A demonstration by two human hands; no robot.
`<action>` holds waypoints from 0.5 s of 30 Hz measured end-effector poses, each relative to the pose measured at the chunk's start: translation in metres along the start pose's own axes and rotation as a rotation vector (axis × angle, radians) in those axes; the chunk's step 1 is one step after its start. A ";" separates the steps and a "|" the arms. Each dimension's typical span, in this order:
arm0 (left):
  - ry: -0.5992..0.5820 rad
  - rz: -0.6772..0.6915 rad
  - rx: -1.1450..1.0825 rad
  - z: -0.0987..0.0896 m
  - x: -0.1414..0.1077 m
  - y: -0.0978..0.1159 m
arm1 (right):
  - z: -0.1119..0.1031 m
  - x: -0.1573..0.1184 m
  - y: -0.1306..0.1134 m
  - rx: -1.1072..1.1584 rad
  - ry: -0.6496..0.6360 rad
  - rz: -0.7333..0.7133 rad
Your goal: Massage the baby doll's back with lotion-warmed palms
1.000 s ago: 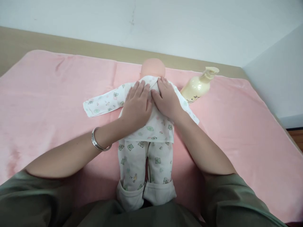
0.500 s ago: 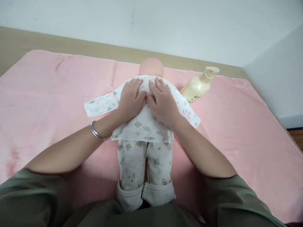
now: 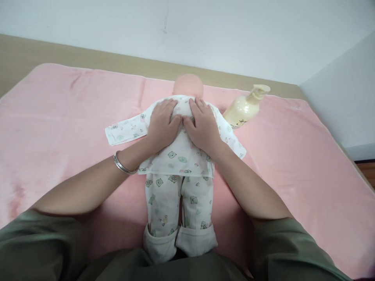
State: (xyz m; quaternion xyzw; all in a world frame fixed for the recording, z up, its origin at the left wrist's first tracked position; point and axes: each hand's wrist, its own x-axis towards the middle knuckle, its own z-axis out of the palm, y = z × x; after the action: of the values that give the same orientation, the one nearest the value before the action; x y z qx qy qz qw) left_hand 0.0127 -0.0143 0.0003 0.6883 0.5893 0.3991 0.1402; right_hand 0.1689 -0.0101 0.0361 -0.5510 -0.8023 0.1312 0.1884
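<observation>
A doll [image 3: 188,85] lies on a pink blanket, its bald head toward the wall and its legs toward me. It wears a white printed top [image 3: 175,160] and matching trousers [image 3: 166,203] with turned-up cuffs. My left hand [image 3: 164,123] rests flat on the upper left of the top, fingers stretched toward the head. On the upper right of the top lies my right hand [image 3: 203,127], also flat with fingers extended. The two thumbs point inward and nearly meet at the middle. Neither hand holds anything. A silver bangle is on my left wrist.
A cream pump bottle [image 3: 243,109] lies tilted beside the doll's right-hand sleeve. The pink blanket [image 3: 293,156] covers most of a wooden surface [image 3: 117,58], which meets a white wall at the back. Another wall stands at the right.
My right hand has shifted slightly to the right on the top, and the thumbs are a little farther apart. My left hand stays nearly in place.
</observation>
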 end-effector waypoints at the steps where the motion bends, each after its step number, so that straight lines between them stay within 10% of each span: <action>1: 0.003 -0.001 0.000 0.000 0.000 -0.001 | 0.000 0.000 0.000 -0.005 -0.006 0.005; 15: -0.026 -0.014 -0.033 -0.005 -0.001 0.003 | -0.020 -0.017 -0.013 0.003 0.161 -0.080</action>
State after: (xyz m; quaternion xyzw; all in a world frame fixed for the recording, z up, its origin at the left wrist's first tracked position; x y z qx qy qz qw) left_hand 0.0114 -0.0175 0.0050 0.6870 0.5854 0.3989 0.1617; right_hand 0.1725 -0.0307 0.0568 -0.5269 -0.8058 0.0800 0.2582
